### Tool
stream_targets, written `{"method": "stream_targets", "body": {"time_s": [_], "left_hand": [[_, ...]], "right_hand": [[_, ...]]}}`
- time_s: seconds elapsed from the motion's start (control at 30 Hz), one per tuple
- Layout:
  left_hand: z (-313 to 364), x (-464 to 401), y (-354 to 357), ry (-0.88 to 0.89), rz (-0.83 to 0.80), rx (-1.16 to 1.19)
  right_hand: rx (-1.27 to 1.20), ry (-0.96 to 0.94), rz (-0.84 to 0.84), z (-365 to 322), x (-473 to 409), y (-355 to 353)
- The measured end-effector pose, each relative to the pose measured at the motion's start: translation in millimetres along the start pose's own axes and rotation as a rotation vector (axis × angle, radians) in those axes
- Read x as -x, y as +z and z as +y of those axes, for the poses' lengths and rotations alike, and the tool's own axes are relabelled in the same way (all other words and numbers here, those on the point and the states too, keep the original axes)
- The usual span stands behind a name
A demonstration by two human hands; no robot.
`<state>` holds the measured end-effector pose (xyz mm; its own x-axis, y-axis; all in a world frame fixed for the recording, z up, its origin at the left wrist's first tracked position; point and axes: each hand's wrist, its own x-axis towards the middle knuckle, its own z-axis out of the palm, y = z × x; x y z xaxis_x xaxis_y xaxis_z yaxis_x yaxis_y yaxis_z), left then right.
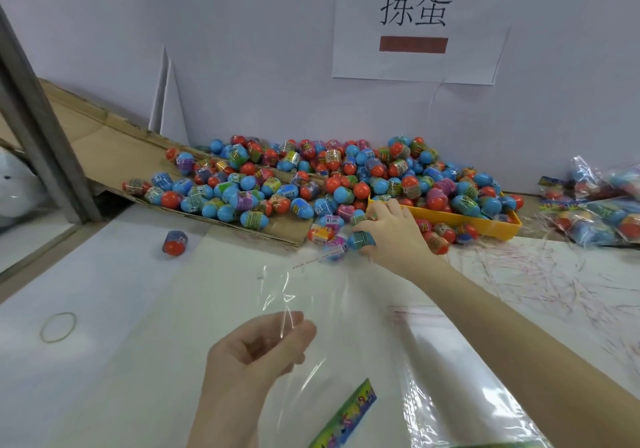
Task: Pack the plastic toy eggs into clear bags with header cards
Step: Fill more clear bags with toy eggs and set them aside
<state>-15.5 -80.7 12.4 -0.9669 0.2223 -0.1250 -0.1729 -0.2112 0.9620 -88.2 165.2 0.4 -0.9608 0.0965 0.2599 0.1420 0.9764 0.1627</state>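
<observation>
A big heap of blue-and-red plastic toy eggs (346, 177) lies against the back wall. My right hand (391, 236) reaches into the near edge of the heap, its fingers closed around two or three eggs (362, 238). My left hand (256, 350) pinches the open mouth of a clear bag (311, 309), held up over the white table. The bag's green printed header card (346, 416) shows at the bottom of the view.
A yellow tray (485, 220) holds part of the heap at right. Flattened cardboard (114, 149) slopes down at left. One stray egg (175, 242) and a rubber band (58, 327) lie on the table. Filled bags (595, 205) lie far right. Thin strips litter the right side.
</observation>
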Motion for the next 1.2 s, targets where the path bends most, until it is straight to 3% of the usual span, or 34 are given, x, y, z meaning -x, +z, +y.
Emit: {"method": "stream_targets", "body": {"time_s": [0.1, 0.2, 0.27, 0.33, 0.4, 0.5, 0.6, 0.67, 0.9, 1.2], "left_hand": [[2, 0, 2, 0.001, -0.004, 0.006], [5, -1, 8, 0.056, -0.017, -0.038], [7, -1, 15, 0.122, -0.028, -0.077], [9, 1, 21, 0.183, -0.03, -0.114], [12, 5, 28, 0.236, -0.042, -0.166], [15, 12, 36, 0.309, -0.075, -0.198], [20, 19, 43, 0.389, -0.096, -0.205], [22, 22, 45, 0.441, -0.112, -0.209], [19, 24, 49, 0.539, -0.145, -0.253], [15, 20, 48, 0.751, -0.148, -0.478]], "right_hand": [[-0.036, 0.013, 0.052, -2, 5, -9], [-0.725, 0.26, 0.239, -10, 17, -44], [-1.219, 0.335, 0.245, -16, 33, -74], [-1.503, 0.269, 0.252, -20, 57, -101], [-1.616, 0.163, 0.276, -25, 83, -125], [-1.367, 0.027, 0.334, -35, 111, -141], [-0.937, 0.038, 0.424, -36, 121, -141], [-0.808, 0.052, 0.467, -34, 124, -140], [-0.956, 0.042, 0.372, -32, 134, -141], [-1.042, -0.025, 0.233, -32, 139, -140]]}}
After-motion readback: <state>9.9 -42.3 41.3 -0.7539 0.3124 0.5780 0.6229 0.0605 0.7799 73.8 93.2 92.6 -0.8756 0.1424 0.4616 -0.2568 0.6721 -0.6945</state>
